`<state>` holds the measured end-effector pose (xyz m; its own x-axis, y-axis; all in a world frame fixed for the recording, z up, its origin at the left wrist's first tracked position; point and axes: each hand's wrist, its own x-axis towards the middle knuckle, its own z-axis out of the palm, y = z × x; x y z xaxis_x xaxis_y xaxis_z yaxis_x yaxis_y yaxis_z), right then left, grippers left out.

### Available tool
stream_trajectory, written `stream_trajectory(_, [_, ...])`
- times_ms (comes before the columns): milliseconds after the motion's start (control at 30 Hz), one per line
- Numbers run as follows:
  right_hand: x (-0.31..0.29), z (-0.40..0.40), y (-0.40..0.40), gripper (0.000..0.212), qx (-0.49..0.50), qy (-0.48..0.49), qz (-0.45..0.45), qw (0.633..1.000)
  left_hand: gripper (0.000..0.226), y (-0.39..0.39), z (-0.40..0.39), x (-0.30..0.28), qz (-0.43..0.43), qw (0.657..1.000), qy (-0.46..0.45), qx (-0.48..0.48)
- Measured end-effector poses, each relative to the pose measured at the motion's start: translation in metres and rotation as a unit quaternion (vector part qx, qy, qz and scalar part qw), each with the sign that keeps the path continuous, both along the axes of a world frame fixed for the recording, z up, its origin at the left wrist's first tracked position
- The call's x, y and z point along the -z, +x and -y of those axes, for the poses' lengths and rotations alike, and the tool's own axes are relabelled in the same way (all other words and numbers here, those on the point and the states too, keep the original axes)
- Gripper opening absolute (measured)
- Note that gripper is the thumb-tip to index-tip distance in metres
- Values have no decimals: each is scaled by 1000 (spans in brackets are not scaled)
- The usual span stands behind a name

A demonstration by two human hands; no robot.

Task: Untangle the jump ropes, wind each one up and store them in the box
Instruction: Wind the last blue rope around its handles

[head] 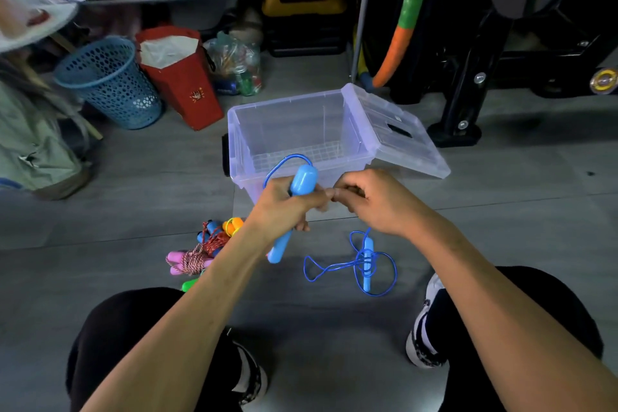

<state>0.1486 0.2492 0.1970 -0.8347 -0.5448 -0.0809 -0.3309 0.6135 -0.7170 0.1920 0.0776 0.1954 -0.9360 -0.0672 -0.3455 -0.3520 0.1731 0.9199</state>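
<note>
Two hands meet before the clear box (240,130); the left hand (284,204) grips a blue handle (294,207), long axis running up-right toward the box; the right hand (371,201), fingers curled, seems to pinch the cord; slack cord (354,266) lies below-right on the floor, nearer the right hand.

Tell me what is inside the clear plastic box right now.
The clear plastic box shows only its ribbed floor; no rope lies inside. Its near corner is covered by the left hand and the blue handle, so that spot cannot be checked. The lid hangs open at its right.
</note>
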Motion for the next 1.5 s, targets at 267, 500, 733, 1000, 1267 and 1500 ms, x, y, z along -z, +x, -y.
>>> stream_trajectory(267, [0, -34, -12, 16, 54, 18, 31, 998, 23, -19, 41, 23, 47, 980, -43, -187])
stream_trajectory(500, [1, -11, -8, 20, 33, -45, -14, 998, 17, -7, -6, 12, -16, 1000, 6, 4])
stream_trajectory(733, [1, -10, -7, 22, 24, -46, 51, 997, 19, -10, 8, 0, -12, 989, -68, 128])
stream_trajectory(1000, [5, -31, -14, 19, 86, 15, 4, 996, 31, -22, 56, 12, -65, 958, -263, -94])
stream_trajectory(1267, [3, 0, -1, 21, 44, -79, -19, 996, 19, -11, 10, -1, -54, 993, -82, 66])
stream_trajectory(1500, [6, -13, -4, 16, 123, -90, 15, 988, 22, -26, 26, -2, -57, 980, -11, -190])
